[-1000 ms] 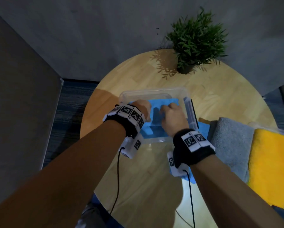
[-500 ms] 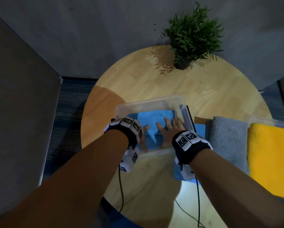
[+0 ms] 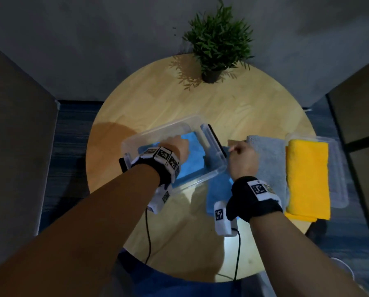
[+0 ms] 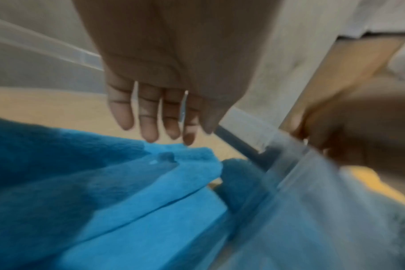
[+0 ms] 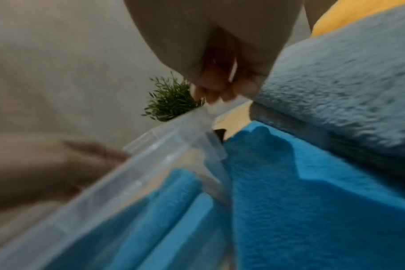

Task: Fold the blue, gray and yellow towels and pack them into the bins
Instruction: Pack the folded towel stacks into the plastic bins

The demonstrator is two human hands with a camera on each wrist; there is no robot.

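A clear plastic bin (image 3: 170, 133) sits on the round wooden table (image 3: 232, 108), and every place below is given from that bin. Inside it lies a folded blue towel (image 3: 192, 159), its layers stacked flat on the bottom. The left hand (image 3: 177, 146) reaches into the bin over that towel; in the left wrist view its fingers (image 4: 148, 118) are straight and held side by side, tips just above or barely touching the cloth, holding nothing. The right hand (image 3: 241, 157) is just outside the bin's right wall, above a second blue towel (image 3: 218, 189) spread on the table beside the bin. Its fingers (image 5: 220, 91) are curled in; whether they hold anything cannot be told through the blur. Right of that, a folded gray towel (image 3: 269, 159) lies against a folded yellow towel (image 3: 307, 176), which rests on a second clear bin (image 3: 339, 179). Beyond the bin stands a small potted plant (image 3: 215, 41).
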